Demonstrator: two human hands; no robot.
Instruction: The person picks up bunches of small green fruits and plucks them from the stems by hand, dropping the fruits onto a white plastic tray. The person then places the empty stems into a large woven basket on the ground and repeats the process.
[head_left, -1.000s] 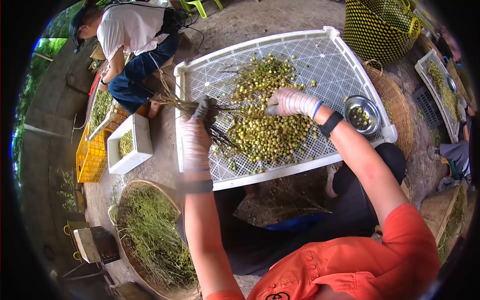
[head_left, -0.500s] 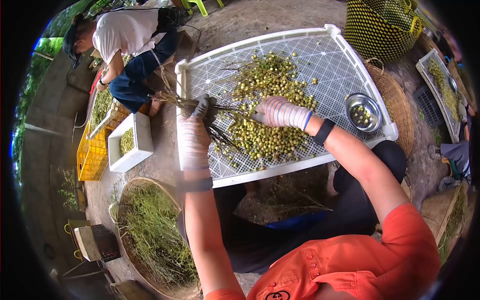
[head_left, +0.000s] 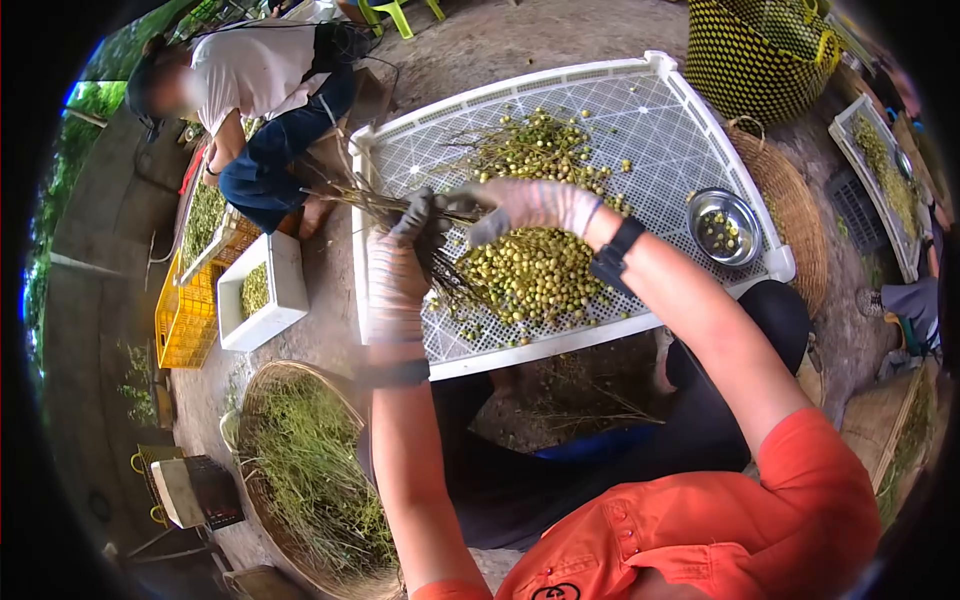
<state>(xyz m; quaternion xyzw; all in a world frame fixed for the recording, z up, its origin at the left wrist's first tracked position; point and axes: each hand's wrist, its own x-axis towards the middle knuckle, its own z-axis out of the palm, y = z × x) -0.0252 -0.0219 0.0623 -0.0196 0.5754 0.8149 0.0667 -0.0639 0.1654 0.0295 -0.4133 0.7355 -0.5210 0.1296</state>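
Observation:
My left hand (head_left: 400, 262), in a striped glove, grips a bundle of thin brown stems (head_left: 365, 203) over the left edge of a white perforated tray (head_left: 672, 120). My right hand (head_left: 528, 205), also gloved, reaches across to the bundle and pinches the stems right next to the left hand. Below both hands lies a heap of small yellow-green fruits (head_left: 540, 270) on the tray, with loose twigs and fruits (head_left: 530, 140) spread further back.
A small steel bowl (head_left: 724, 226) with a few fruits sits at the tray's right end. A round woven basket of green stems (head_left: 310, 475) stands at lower left. Another person (head_left: 265, 85) crouches beyond, by a white box (head_left: 262, 290) and yellow crate (head_left: 185, 315). A yellow-black basket (head_left: 760, 50) stands at upper right.
My right hand has left the fruit heap and swung left to the stem bundle. The left hand has kept its hold, nearly still.

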